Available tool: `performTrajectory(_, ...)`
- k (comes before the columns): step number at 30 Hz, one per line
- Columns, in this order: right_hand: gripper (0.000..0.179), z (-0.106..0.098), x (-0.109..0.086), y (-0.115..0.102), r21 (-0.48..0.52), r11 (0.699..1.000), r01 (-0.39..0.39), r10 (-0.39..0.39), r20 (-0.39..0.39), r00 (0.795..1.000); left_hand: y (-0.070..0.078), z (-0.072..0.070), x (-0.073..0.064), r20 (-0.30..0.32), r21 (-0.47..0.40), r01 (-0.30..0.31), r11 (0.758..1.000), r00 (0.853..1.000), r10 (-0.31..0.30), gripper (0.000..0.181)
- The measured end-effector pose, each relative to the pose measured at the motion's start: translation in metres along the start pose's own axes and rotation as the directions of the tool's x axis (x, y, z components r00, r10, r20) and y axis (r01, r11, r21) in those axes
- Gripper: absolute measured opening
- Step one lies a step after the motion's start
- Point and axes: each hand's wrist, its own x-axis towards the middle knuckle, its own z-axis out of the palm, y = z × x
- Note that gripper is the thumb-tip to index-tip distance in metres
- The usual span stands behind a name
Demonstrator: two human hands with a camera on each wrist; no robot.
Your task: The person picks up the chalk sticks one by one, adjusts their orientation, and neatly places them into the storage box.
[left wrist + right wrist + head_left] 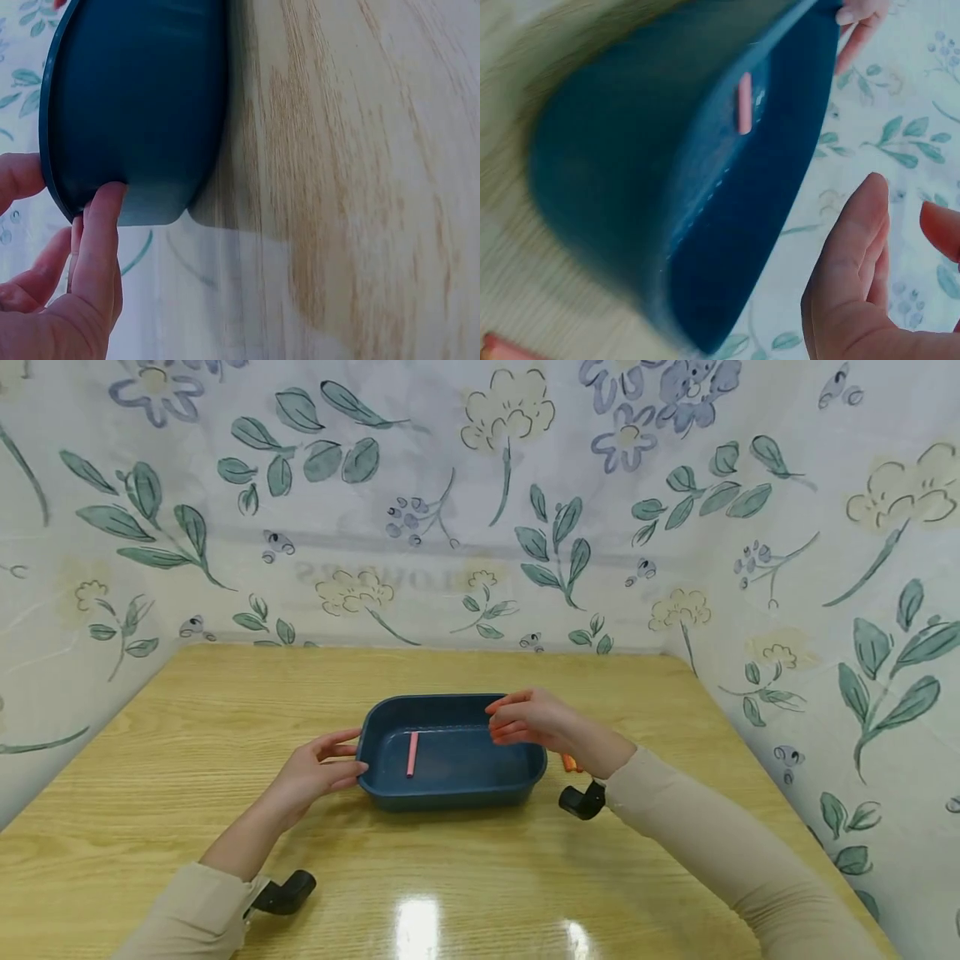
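a dark blue basin (453,802) with rounded corners sits on the wooden worktop (225,718), near the middle of the head view, its long sides running left to right and its open top facing up. inside it, towards the left end, a slim pink stick (412,755) lies on the floor of the basin, pointing roughly from the far wall to the near one and clear of both.

the left hand (313,767) grips the basin at its left end: the thumb reaches the rim and the fingers rest on the outside. the left wrist view shows fingertips pressed to the blue wall and more at the edge.

the right hand (534,718) is relaxed and loosely parted, with nothing between thumb and fingers. it hovers by the far right part of the basin, and in the right wrist view it looks apart from the rim.

just right of the basin a small orange-and-red thing (572,763) lies on the worktop, partly covered by the right forearm; what it is i cannot tell.

both arms wear beige sleeves (705,835), and a black device (285,893) is strapped at each wrist. behind and at the sides hangs a pale cloth (450,610) printed with green leaves, cream blooms and bluish flowers.
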Motion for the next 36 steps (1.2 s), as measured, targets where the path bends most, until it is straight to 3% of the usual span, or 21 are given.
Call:
performTrajectory(7,0.037,-0.021,-0.012,0.017,0.043,0.999,0.005,-0.003,-0.05,0.999,-0.004,-0.002,-0.006,-0.014,0.002,0.008,1.0,1.0,-0.008,0.065)
performTrajectory(21,0.043,-0.075,-0.034,0.049,-0.019,1.0,0.024,-0.027,-0.14,0.99,-0.001,0.0,-0.004,-0.019,0.0,-0.018,1.0,1.0,0.018,0.064)
performTrajectory(29,0.046,-0.1,-0.034,0.068,-0.023,0.999,0.047,-0.05,-0.169,0.984,-0.002,0.001,-0.002,-0.013,-0.015,-0.013,1.0,1.0,0.013,0.065)
performTrajectory(36,0.046,-0.114,-0.029,0.079,-0.084,0.996,0.021,-0.042,-0.25,0.967,-0.001,-0.001,-0.004,-0.009,-0.01,0.0,1.0,1.0,0.0,0.066)
